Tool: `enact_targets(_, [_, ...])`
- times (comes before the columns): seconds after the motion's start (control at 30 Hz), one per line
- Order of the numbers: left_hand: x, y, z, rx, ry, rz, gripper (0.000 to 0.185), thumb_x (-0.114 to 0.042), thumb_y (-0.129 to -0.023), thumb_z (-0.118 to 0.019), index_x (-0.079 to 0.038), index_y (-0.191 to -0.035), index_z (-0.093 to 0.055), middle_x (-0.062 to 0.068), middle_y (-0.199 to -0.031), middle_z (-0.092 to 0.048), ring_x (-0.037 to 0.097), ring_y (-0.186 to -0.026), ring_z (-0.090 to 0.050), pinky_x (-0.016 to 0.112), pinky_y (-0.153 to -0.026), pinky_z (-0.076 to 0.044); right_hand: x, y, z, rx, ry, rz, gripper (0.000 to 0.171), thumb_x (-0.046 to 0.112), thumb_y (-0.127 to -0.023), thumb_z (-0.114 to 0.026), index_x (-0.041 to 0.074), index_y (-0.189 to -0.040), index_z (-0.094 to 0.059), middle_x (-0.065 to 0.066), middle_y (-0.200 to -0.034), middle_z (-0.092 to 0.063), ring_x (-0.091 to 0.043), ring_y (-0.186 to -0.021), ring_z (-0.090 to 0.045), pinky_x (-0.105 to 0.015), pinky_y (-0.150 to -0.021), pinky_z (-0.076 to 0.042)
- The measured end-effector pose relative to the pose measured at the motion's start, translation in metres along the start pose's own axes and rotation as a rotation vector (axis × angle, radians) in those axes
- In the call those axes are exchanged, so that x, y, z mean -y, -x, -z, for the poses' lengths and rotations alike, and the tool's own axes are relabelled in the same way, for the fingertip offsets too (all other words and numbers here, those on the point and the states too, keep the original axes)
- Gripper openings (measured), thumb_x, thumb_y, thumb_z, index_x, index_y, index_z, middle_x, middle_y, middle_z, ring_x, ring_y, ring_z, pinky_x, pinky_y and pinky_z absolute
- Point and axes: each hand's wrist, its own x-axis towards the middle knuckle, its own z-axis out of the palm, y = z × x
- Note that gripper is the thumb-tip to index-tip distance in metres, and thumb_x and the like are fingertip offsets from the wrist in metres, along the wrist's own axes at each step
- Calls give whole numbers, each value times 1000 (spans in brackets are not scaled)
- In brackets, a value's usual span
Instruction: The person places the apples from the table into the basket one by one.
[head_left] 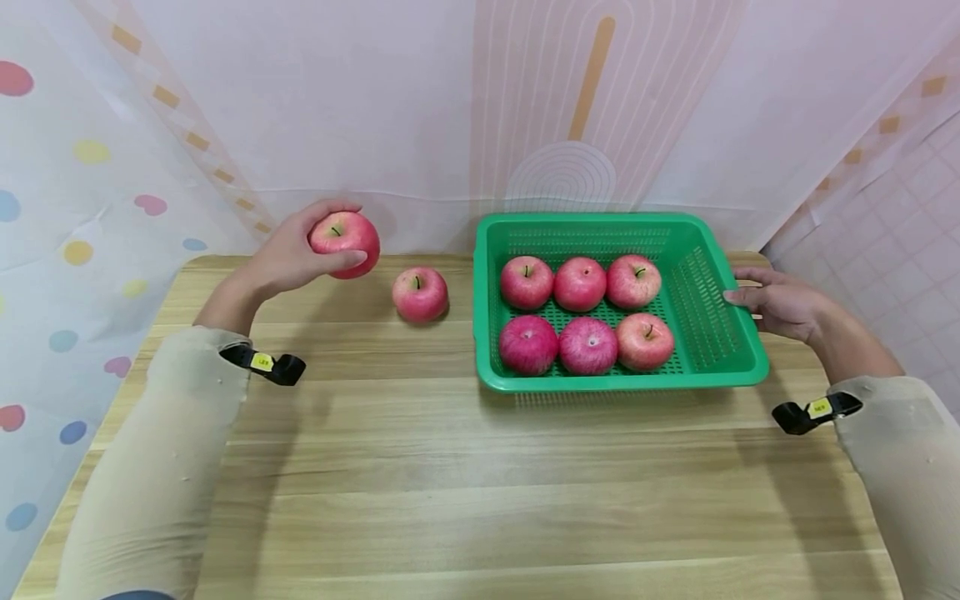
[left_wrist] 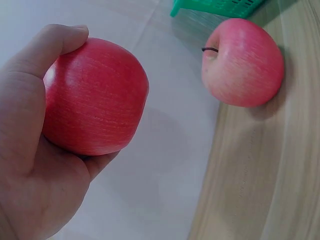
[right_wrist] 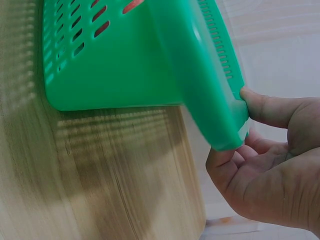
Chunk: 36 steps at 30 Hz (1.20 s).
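Note:
My left hand [head_left: 288, 254] holds a red apple [head_left: 352, 233] above the table's back left, thumb on one side and fingers curled round the other. In the left wrist view this apple [left_wrist: 97, 97] fills the grasp. A second apple [head_left: 421, 295] sits on the table between that hand and the basket, stem up. At the right, my right hand [head_left: 783, 307] pinches the right rim of a green plastic basket [head_left: 622, 382], thumb over the edge and fingers curled beneath, as the right wrist view shows. Inside the basket, several apples [head_left: 588, 345] stand in two rows towards its left side.
The wooden table [head_left: 465, 500] runs back to a patterned wall covering [head_left: 360, 100]. Inside the basket, a bare strip of perforated floor lies right of the apples. Small black wrist cameras [head_left: 817, 412] sit at both cream sleeves [head_left: 165, 450].

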Motion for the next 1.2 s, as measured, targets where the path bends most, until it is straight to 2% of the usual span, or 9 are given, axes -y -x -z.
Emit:
enact_targets(0.1, [-6, -1, 1, 15, 5, -7, 69, -27, -91, -77, -16, -152, -45, 7, -141, -52, 19, -116, -50, 26, -87, -47, 0, -1, 0, 6, 9, 4, 22, 5, -108, -46, 17, -126, -45, 6, -95, -69, -9, -87, -68, -29, -75, -57])
enact_targets(0.3, [-18, -3, 2, 53, 13, -25, 70, -27, -91, -77, -17, -152, -45, 5, -141, -52, 19, -116, -50, 22, -85, -49, -2, -1, 2, 18, -39, 23, 27, 2, -107, -47, 26, -113, -59, 2, -96, -70, -12, -86, -69, -31, -74, -58])
enact_targets(0.4, [-24, -6, 1, 69, 23, -38, 69, -25, -91, -77, -16, -152, -46, 5, -139, -52, 19, -116, -50, 21, -84, -50, -3, -1, 2, 20, -56, 27, 30, 1, -107, -47, 27, -110, -61, 1, -95, -70, -12, -86, -69, -31, -74, -58])
enact_targets(0.57, [-35, -11, 1, 96, 10, -58, 68, -26, -91, -77, -16, -151, -47, 5, -139, -53, 21, -117, -50, 23, -83, -52, -2, -1, 2, 15, -47, 23, 26, 3, -107, -47, 25, -112, -58, 2, -95, -70, -11, -85, -69, -30, -73, -58])
enact_targets(0.77, [-49, -17, -2, 134, 20, -65, 68, -30, -91, -77, -21, -151, -47, 2, -139, -52, 20, -119, -51, 29, -88, -51, -1, -1, 2, 11, -22, 13, 23, 4, -107, -48, 25, -115, -55, 3, -95, -70, -11, -86, -68, -30, -74, -57])
enact_targets(1.2, [-75, -35, -14, 196, 62, -114, 65, -26, -90, -76, -17, -149, -49, 2, -135, -54, 20, -120, -50, 31, -86, -55, -1, -2, 2, 6, 6, -2, 22, 5, -107, -46, 16, -126, -45, 5, -95, -69, -10, -86, -68, -30, -75, -57])
